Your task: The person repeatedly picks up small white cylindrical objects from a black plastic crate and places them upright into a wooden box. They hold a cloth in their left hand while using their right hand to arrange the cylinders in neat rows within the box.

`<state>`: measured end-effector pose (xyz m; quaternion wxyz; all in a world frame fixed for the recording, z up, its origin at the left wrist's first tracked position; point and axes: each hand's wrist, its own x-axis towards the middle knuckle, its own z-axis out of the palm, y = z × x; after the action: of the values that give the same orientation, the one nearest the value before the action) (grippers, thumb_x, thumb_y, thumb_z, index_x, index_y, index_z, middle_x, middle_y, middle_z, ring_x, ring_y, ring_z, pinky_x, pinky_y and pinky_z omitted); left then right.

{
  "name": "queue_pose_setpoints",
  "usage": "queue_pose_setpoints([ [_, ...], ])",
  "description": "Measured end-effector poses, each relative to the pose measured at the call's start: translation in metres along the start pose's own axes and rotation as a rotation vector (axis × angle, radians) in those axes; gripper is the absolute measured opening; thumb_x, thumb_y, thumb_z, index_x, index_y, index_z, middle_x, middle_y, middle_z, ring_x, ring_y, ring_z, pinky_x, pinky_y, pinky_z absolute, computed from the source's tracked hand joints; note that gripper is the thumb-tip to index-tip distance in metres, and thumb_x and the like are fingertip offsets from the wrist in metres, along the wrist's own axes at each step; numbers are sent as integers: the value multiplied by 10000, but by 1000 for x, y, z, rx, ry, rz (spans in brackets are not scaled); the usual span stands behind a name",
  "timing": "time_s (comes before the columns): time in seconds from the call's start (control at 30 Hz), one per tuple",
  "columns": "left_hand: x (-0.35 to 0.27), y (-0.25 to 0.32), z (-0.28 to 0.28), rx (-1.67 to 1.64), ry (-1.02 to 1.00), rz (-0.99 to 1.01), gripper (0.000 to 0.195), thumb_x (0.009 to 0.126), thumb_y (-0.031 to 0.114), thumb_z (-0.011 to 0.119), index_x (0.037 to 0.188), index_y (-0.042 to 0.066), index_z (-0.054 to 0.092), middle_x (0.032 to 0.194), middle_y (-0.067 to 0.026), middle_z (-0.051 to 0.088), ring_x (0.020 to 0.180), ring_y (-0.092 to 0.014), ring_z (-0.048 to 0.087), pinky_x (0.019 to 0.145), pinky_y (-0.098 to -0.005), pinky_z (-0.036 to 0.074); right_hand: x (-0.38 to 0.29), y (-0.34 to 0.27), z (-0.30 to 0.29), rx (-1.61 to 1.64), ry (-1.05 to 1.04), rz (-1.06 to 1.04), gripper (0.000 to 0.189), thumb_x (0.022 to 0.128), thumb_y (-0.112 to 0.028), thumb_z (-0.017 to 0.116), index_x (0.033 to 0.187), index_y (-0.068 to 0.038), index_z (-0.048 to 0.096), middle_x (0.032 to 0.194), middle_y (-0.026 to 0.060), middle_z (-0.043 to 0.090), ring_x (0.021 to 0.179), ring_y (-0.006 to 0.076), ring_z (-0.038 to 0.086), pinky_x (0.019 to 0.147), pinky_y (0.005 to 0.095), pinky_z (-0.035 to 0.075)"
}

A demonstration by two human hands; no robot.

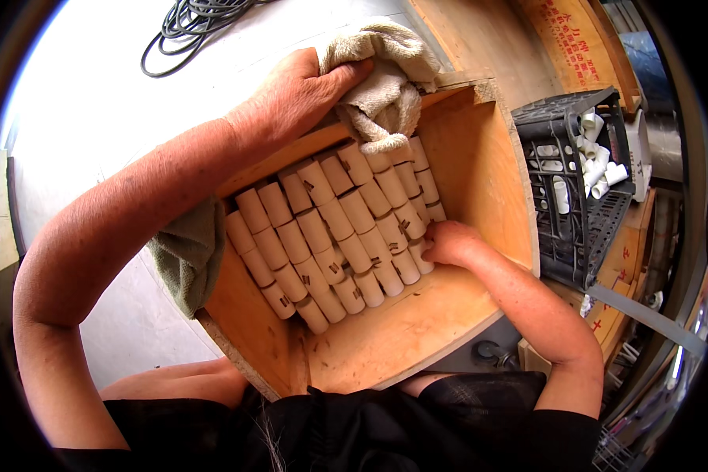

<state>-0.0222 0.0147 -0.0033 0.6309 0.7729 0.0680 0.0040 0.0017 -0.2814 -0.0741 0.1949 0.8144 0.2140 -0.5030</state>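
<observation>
An open wooden box (383, 339) stands before me with rows of pale cylindrical pieces (354, 253) lying in its bottom, several bearing small dark print. My left hand (318, 88) grips a beige cloth (383, 94) at the box's far rim; part of the cloth hangs inside. Down in the box, my right hand (453, 243) touches the cylinders at the right end of the rows. Its fingertips are partly hidden, so I cannot tell whether it grips one. A grey-green cloth (192, 259) hangs over the left side of the box.
Right of the box, a black plastic crate (572, 236) holds white pipe fittings (593, 159). A coil of dark cable (192, 29) lies on the pale floor at the top. Another wooden box (566, 41) with red writing stands at the upper right. A caster wheel (495, 349) shows under the near right edge.
</observation>
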Motion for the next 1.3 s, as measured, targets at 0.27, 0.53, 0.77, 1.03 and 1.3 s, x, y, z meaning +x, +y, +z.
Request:
queue_pose_setpoints([
  [0.27,-2,0,1,-6,24,26,362,912,319,531,1004,-22,612,793,-69,648,750,-124,585,712,-303,489,-2,-4,-9,-88,-49,18,467,690,-350,613,1095,-118,612,1033,96,635,1001,252,588,838,364,469],
  [0.53,3,0,-5,20,-65,-147,366,935,314,505,1109,-1,570,945,-12,614,846,-58,539,723,-226,464,-25,3,-34,-37,143,-57,358,778,-342,570,1012,-82,645,1002,127,642,964,276,596,823,381,473],
  [0.77,0,8,6,-221,-76,-51,351,946,274,484,1149,-8,534,1017,-40,606,928,-102,542,821,-261,449,-109,21,-87,553,150,-558,327,822,-252,601,1048,-15,618,979,115,651,936,202,619,826,303,482],
  [1.03,-4,15,4,-199,-39,-169,347,943,274,494,1153,1,532,1026,-39,599,926,-95,544,801,-250,456,-171,117,-152,1339,873,-875,292,870,-238,587,1056,-12,595,957,84,648,845,110,615,761,248,495],
  [1.3,1,-5,4,-243,-5,-122,351,930,282,520,1172,28,516,1035,-23,591,926,-90,559,768,-233,475,-102,227,-141,1524,1134,-281,291,867,-195,556,1118,-49,573,1026,51,620,887,122,589,743,259,481],
])
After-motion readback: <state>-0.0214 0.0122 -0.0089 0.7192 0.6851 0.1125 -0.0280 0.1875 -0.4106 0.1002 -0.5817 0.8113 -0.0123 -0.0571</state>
